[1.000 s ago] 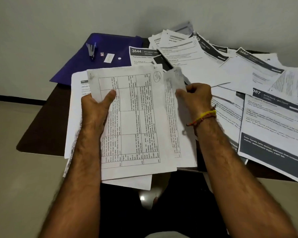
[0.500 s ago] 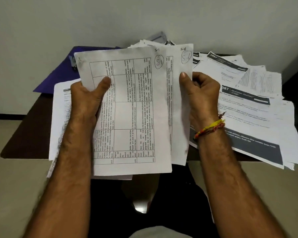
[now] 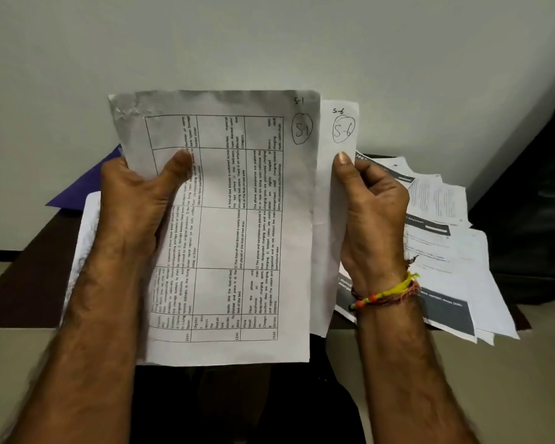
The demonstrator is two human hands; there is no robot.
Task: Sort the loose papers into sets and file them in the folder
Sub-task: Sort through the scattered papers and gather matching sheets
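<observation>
I hold two printed sheets up in front of me, above the table. My left hand [image 3: 138, 200] grips the front sheet [image 3: 237, 219], a printed table with "S-1" circled at its top right; the thumb lies across its face. My right hand [image 3: 370, 213] pinches the sheet behind it [image 3: 330, 200], marked "S-6", of which only the right strip shows. The blue folder [image 3: 87, 187] lies on the table at the back left, mostly hidden behind my left hand. A heap of loose papers [image 3: 442, 225] covers the table's right side.
The dark wooden table [image 3: 23, 283] stands against a pale wall. More white sheets [image 3: 84, 238] lie under my left arm near the table's left part. A dark shape [image 3: 532, 219] sits at the far right. My dark-clothed lap fills the bottom middle.
Both hands have raised the two sheets off the table and closer to my face. The back sheet has slid further behind the front one. The view has tilted upward, so most of the folder is hidden.
</observation>
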